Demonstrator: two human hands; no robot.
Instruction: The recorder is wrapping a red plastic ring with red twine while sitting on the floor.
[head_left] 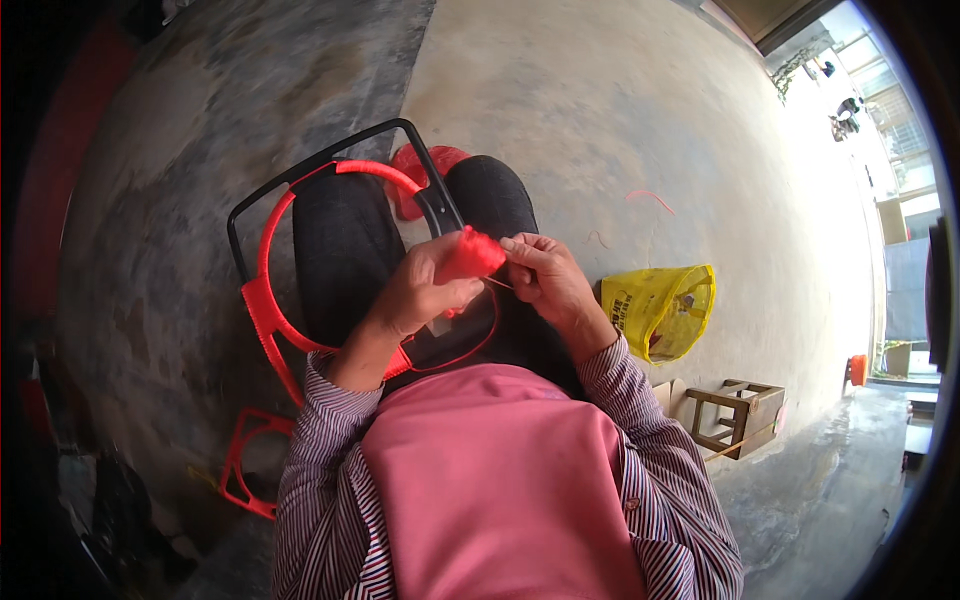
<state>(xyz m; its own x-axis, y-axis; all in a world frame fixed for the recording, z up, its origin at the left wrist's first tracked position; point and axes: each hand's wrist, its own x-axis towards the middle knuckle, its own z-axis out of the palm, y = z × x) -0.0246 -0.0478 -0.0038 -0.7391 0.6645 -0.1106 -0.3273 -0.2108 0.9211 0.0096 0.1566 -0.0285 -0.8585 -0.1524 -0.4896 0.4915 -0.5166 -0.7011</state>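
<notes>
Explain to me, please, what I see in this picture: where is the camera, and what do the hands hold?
No machine is here: a person works barehanded. The one picture comes from a wide-lens camera worn on the head, looking down, so straight edges bend. The left hand holds a bright red bundle; the right hand pinches at its edge, but what exactly it grips is too small to tell. Over the dark-trousered legs is a black and red frame. On the floor are a yellow bag, a wooden stool and a red frame.
</notes>
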